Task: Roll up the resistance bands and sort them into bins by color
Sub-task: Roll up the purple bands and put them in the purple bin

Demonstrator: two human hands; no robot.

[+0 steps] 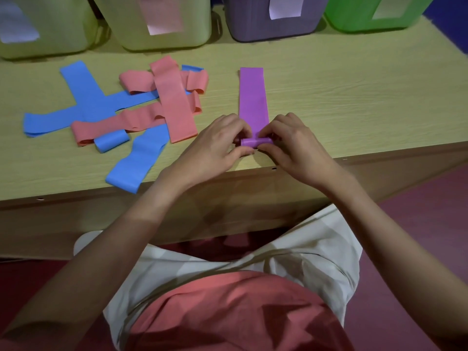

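Note:
A purple resistance band [252,97] lies flat on the wooden table [354,97], stretching away from me. Its near end is curled into a small roll [254,142]. My left hand [217,145] pinches the roll's left end and my right hand [296,145] pinches its right end. To the left lies a heap of several blue bands [83,102] and pink bands [172,102], crossing one another. Four bins stand along the back: two pale yellow-green [45,29] [162,24], a purple bin [273,19] and a green bin [374,13], each with a paper label.
The table's front edge [278,171] runs just under my hands. A blue band [136,163] reaches nearly to that edge. Bare tabletop lies right of the purple band. My lap and a dark red floor fill the lower view.

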